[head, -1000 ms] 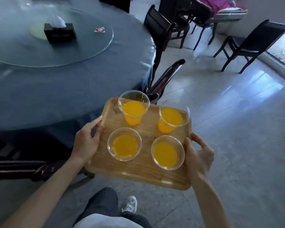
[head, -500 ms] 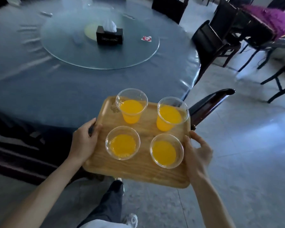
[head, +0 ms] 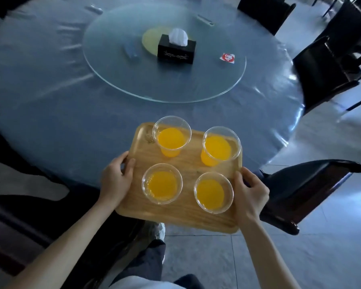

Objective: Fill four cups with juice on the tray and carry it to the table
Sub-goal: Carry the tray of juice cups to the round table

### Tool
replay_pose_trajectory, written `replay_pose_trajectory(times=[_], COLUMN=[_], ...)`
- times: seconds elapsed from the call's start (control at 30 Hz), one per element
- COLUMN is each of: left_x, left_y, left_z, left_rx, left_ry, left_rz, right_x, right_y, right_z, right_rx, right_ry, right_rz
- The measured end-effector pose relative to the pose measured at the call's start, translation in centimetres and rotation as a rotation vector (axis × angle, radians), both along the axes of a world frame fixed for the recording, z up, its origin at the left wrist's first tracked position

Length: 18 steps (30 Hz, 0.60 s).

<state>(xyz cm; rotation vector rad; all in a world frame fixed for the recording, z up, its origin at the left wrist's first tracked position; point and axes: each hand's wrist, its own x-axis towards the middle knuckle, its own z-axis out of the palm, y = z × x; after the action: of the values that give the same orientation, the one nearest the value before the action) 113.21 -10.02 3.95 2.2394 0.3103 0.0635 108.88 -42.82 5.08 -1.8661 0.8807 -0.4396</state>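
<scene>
1. Gripping the tray (head: 183, 213) by its two short sides, we hold it level in the air, its far end over the near edge of the table (head: 61, 113) and its near end over the floor (head: 313, 257).
2. Our left hand (head: 115, 180) is closed on the left rim: the thumb lies on top of the rim and the fingers curl under it, out of sight.
3. Our right hand (head: 251, 193) is closed on the right rim in the same way, thumb on top and fingers wrapped around the edge.
4. Four clear cups stand upright on the tray in two rows, none touching another.
5. The far-left cup (head: 171, 136) and far-right cup (head: 220, 146) sit near the far rim; the near-left cup (head: 162, 183) and near-right cup (head: 213, 192) sit between our hands.
6. Each cup holds orange juice to well below its rim.
7. The table is round, with a dark cover under clear plastic.
8. A glass turntable (head: 117, 65) lies at its middle, carrying a black tissue box (head: 176, 52) and a small red-and-white card (head: 227, 58).
9. One dark chair (head: 304, 188) stands just beside our right hand, its back tilted toward the table; another chair (head: 321, 74) stands at the table's right edge.
10. Below the tray we see our dark trouser leg (head: 146, 261) and a pale shoe (head: 157, 230).
</scene>
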Motion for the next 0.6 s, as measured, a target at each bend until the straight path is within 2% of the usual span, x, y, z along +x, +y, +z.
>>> replay_pose_trajectory(times=[0.2,0.6], left_x=[4.2,9.6], left_y=[0.4,-0.6], left_z=[-3.1,-9.5], left_rx=[0.029,0.081], left_ry=[0.001,-0.06], left_rz=[0.108,0.182], right_x=[5.8,14.2], right_y=[0.7,0.5], right_z=[-2.5,-7.5], right_rx=[-0.002,-0.016], right_ry=[0.047,0.084], right_rz=[0.022,0.105])
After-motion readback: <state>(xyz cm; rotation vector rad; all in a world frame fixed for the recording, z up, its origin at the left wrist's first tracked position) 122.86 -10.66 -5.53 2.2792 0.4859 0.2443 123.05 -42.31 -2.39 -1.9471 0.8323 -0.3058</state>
